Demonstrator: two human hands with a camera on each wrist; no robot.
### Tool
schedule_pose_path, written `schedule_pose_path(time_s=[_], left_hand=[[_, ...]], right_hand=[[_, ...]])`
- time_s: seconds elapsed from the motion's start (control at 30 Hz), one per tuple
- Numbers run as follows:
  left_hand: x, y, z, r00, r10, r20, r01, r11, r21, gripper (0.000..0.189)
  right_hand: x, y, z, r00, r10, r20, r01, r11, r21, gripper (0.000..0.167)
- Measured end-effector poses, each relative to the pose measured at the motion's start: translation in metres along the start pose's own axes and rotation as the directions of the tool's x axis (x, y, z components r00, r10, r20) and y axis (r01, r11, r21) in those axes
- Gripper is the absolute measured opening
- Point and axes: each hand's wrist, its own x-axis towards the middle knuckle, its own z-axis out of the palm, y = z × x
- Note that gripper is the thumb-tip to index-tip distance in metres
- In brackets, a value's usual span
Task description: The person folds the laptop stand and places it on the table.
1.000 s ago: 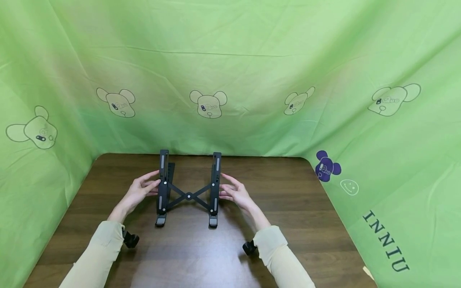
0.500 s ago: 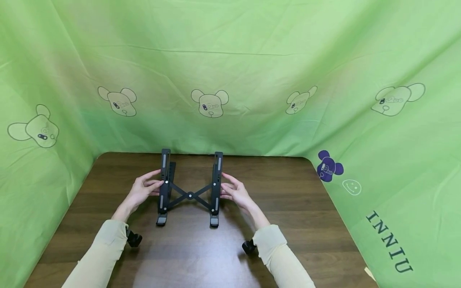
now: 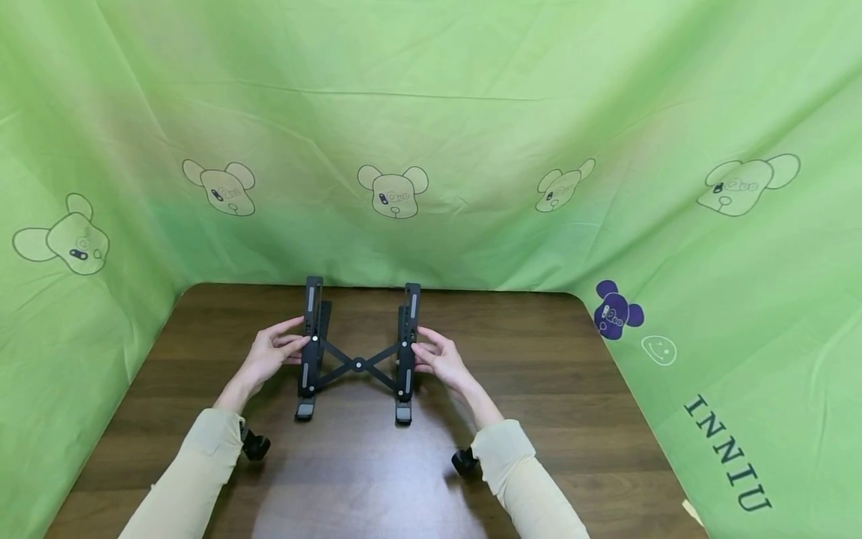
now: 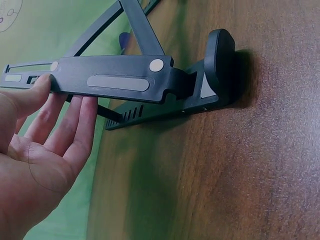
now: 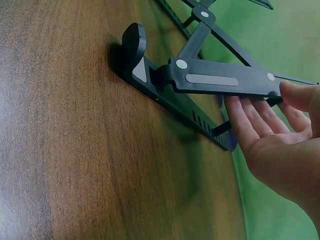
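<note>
Both hands are on a black folding laptop stand (image 3: 358,364), one per side. Left hand (image 3: 266,358) has the left rail (image 3: 310,363) pinched, thumb on top and fingers underneath; right hand (image 3: 444,363) has the same kind of pinch on the right rail (image 3: 407,363). The stand's opened out, rails apart with an X-shaped brace joining them, and it's sitting on the worktop (image 3: 539,367) toward the far edge, a bit left of centre.

Cream sleeves (image 3: 521,479) on both arms, plus a small black gadget (image 3: 256,445) poking out by each cuff. Worktop is dark brown wood grain with rounded far corners and a pale patch of glare at the near middle. Green cloth (image 3: 465,60) hangs behind it and down both sides, kinda creased, printed with outlined bear heads (image 3: 393,196). Over on the right there's also a purple bear head (image 3: 614,314), a white smiley (image 3: 658,350) and big dark INNIU lettering (image 3: 727,453).

Head view's the only one that gets the whole stand and that lettering. The wrist views get you the underside stuff: upright front hook (image 4: 220,62), long grey pad (image 4: 118,83) on the rail, and a row of slots (image 5: 202,121) in the lower leg with a strut running down to it. Fingers tucked under the rails show way better there too.
</note>
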Motion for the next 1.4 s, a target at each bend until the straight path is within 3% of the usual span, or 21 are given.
schedule_pose_path(time_s=[0.6, 1.4], left_hand=[[0.000, 0.002, 0.006, 1.000, -0.025, 0.013, 0.025, 1.000, 0.008, 0.060], [0.002, 0.002, 0.017, 0.998, -0.052, -0.018, 0.052, 0.999, 0.004, 0.059]], right_hand=[[0.001, 0.003, -0.005, 1.000, -0.011, -0.011, 0.011, 1.000, 0.017, 0.054], [0.001, 0.007, -0.012, 0.997, -0.038, -0.073, 0.036, 0.999, -0.022, 0.049]])
